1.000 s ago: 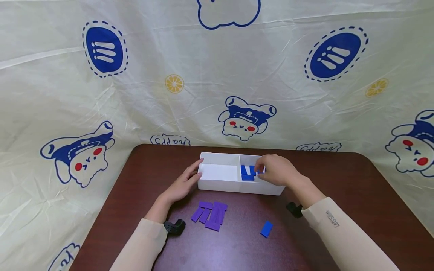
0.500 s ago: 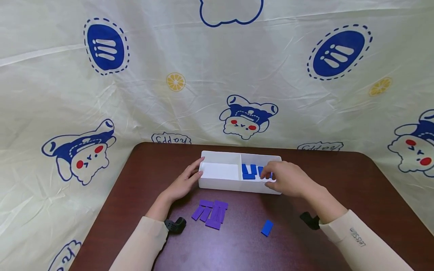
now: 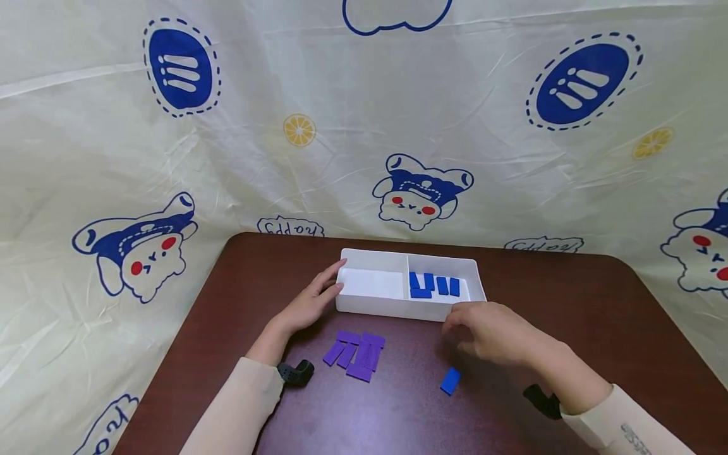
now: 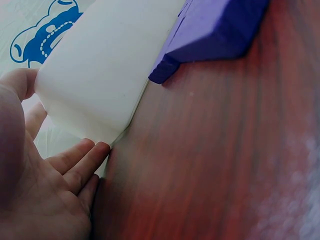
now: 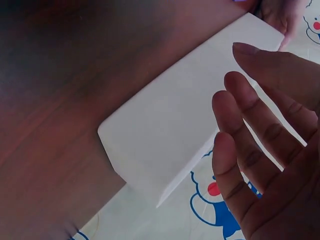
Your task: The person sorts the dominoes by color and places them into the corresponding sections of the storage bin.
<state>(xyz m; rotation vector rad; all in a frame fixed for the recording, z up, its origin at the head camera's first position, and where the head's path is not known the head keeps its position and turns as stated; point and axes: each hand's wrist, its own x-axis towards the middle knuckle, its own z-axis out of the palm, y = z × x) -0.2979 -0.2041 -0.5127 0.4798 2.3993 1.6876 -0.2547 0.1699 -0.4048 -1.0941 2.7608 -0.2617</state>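
A white box point(image 3: 398, 307) with two compartments lies across the table. Several blue blocks point(image 3: 442, 285) lie in its right compartment. The left hand point(image 3: 307, 306) touches the box's left end; its fingers point(image 4: 82, 162) lie along the end wall, thumb near the rim. In front of the box's right end the right hand point(image 3: 497, 332) hovers over the table, fingers loosely bent, holding nothing in the right wrist view. Just below it on the table lies a single blue block point(image 3: 450, 381). Several flat purple blocks point(image 3: 359, 357) sit together in front of the box's left half.
A brown wooden table point(image 3: 398, 417) carries everything. Behind it hangs a pale printed cloth point(image 3: 341, 183) with cartoon figures. Dark bands point(image 3: 297, 374) circle both wrists, below cream sleeves.
The right hand has left the box's right compartment, where another blue block now shows, and has come down and rightward toward the lone blue block. The left hand stays on the box.
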